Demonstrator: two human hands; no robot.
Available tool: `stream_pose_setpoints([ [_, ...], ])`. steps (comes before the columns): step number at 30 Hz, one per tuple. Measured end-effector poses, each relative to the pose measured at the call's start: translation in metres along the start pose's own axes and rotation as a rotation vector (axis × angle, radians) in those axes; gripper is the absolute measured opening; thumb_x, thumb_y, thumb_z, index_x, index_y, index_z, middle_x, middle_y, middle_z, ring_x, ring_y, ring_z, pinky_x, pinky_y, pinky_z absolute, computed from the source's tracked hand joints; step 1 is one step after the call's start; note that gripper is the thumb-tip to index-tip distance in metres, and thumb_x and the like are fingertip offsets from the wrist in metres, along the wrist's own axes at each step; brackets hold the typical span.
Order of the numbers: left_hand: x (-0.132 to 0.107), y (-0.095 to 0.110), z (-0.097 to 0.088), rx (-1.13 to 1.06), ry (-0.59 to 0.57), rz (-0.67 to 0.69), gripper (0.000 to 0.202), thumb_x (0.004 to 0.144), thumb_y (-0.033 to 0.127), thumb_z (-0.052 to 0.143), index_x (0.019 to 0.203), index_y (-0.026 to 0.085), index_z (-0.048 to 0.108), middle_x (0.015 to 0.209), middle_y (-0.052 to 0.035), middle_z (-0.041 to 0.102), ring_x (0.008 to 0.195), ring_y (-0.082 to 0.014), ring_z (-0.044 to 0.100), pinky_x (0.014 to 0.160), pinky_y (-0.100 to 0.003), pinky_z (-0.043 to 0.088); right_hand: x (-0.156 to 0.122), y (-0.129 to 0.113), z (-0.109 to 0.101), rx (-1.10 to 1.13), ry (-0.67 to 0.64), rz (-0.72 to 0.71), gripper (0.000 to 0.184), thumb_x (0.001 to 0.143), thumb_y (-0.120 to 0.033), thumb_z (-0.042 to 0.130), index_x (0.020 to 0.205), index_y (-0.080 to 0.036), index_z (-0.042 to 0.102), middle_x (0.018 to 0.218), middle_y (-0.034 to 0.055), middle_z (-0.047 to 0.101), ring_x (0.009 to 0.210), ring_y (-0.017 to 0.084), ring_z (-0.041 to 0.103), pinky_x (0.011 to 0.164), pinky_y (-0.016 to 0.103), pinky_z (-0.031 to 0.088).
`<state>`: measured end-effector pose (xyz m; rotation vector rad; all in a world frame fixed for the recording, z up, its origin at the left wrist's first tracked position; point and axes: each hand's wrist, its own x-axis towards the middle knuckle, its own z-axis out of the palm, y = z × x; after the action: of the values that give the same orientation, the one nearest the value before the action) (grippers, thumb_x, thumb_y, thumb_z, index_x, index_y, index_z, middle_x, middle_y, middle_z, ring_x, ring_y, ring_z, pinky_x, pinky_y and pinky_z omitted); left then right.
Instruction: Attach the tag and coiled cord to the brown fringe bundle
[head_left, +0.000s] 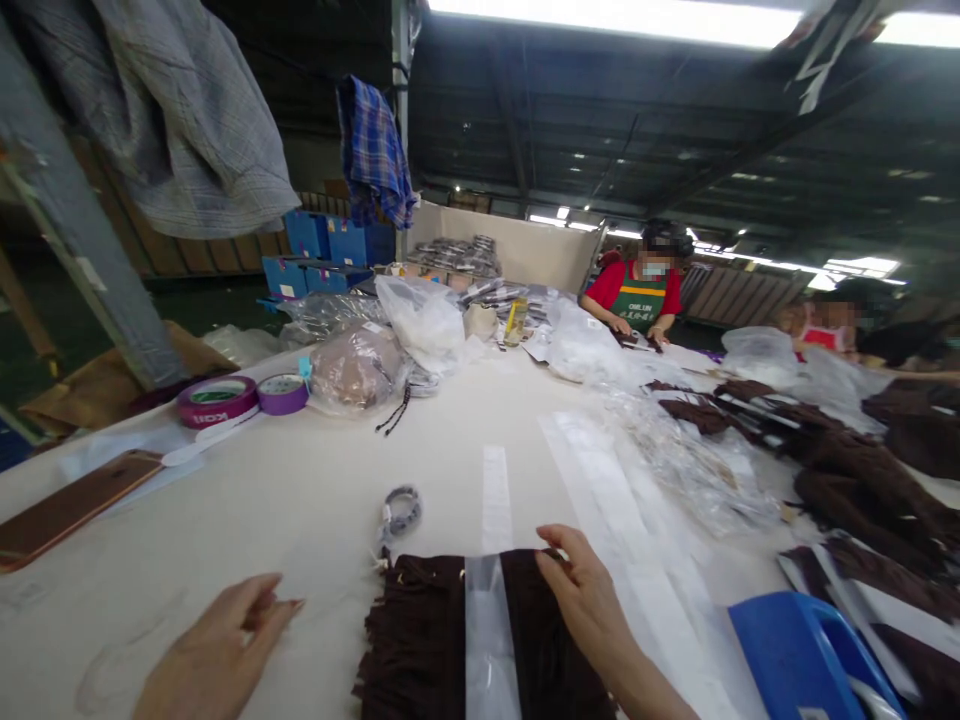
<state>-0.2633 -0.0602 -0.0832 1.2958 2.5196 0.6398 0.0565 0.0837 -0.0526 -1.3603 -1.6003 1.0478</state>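
Our right hand (pixel 589 600) lay on the dark brown fringed fabric piece (pixel 420 640), fingers loosely curled with the tips pressing its upper edge just beside the clear plastic strip (pixel 487 630) that ran down its middle; it pinned the cloth rather than gripped it. Our left hand (pixel 217 650) hovered open and relaxed over the bare cream tabletop (pixel 300 500), near the fabric's left side but holding nothing. The fabric sat at the near edge of the tabletop, directly before us, between the two hands.

To do this well, we judged the right fingertips should hold the top edge flat while the left came in to steady the fringed side, so the plastic stayed centred and unwrinkled.

Just beyond the fabric lay a small coiled grey cord (pixel 401 510) and a white paper strip (pixel 495 490). To the right sat a blue plastic bin (pixel 795 650) and more brown pieces among clear bags (pixel 697 460). At far left were a magenta tape roll (pixel 217 400), a purple tape roll (pixel 283 393) and a brown flat phone-like slab (pixel 67 510). Across the tabletop a person in a red shirt and green apron (pixel 637 295) worked with their own hands
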Motion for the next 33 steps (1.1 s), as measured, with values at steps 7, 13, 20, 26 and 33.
stream_pose_setpoints([
  [7, 0.028, 0.097, 0.035, 0.027, -0.086, 0.020, 0.038, 0.080, 0.033, 0.036, 0.106, 0.011, 0.053, 0.107, -0.0144, 0.060, 0.099, -0.0243, 0.057, 0.086, -0.031, 0.041, -0.027, 0.043, -0.028, -0.387, 0.106, -0.246, 0.029, 0.079, -0.032, 0.047, 0.099, -0.017, 0.062, 0.112, 0.0133, 0.058, 0.107, 0.027, 0.052, 0.092, 0.043, 0.040],
  [13, 0.055, 0.108, 0.061, 0.032, -0.126, -0.056, 0.044, 0.080, 0.041, 0.044, 0.104, 0.005, 0.051, 0.101, -0.0210, 0.061, 0.095, -0.0300, 0.060, 0.075, -0.032, 0.043, -0.016, -0.022, 0.025, -0.421, -0.357, -0.342, 0.025, 0.084, -0.018, 0.046, 0.104, -0.020, 0.061, 0.105, 0.0087, 0.063, 0.100, 0.023, 0.055, 0.088, 0.037, 0.040],
  [20, 0.056, 0.099, 0.067, -0.045, -0.181, -0.107, 0.032, 0.078, 0.035, 0.048, 0.101, 0.013, 0.052, 0.098, -0.0123, 0.065, 0.092, -0.0256, 0.061, 0.073, -0.029, 0.041, 0.016, -0.026, 0.093, -0.581, -0.526, -0.251, 0.024, 0.074, -0.027, 0.063, 0.094, -0.013, 0.065, 0.093, 0.0172, 0.065, 0.093, 0.034, 0.056, 0.082, 0.047, 0.036],
  [26, 0.063, 0.089, 0.069, -0.175, -0.246, -0.116, 0.019, 0.069, 0.021, 0.049, 0.087, 0.017, 0.054, 0.083, -0.0054, 0.065, 0.079, -0.0218, 0.060, 0.066, -0.028, 0.040, 0.027, -0.025, 0.103, -0.629, -0.628, -0.021, 0.031, 0.052, -0.040, 0.079, 0.070, -0.017, 0.067, 0.073, 0.0118, 0.066, 0.077, 0.032, 0.059, 0.076, 0.044, 0.037],
  [33, 0.048, 0.100, 0.065, -0.554, -0.358, -0.027, 0.029, 0.055, 0.019, 0.042, 0.081, 0.019, 0.054, 0.080, -0.0013, 0.063, 0.078, -0.0194, 0.058, 0.070, -0.027, 0.043, 0.010, 0.016, 0.100, -0.412, -0.501, -0.672, 0.013, 0.062, -0.028, 0.070, 0.068, -0.021, 0.061, 0.064, -0.0008, 0.061, 0.063, 0.015, 0.056, 0.059, 0.027, 0.032],
])
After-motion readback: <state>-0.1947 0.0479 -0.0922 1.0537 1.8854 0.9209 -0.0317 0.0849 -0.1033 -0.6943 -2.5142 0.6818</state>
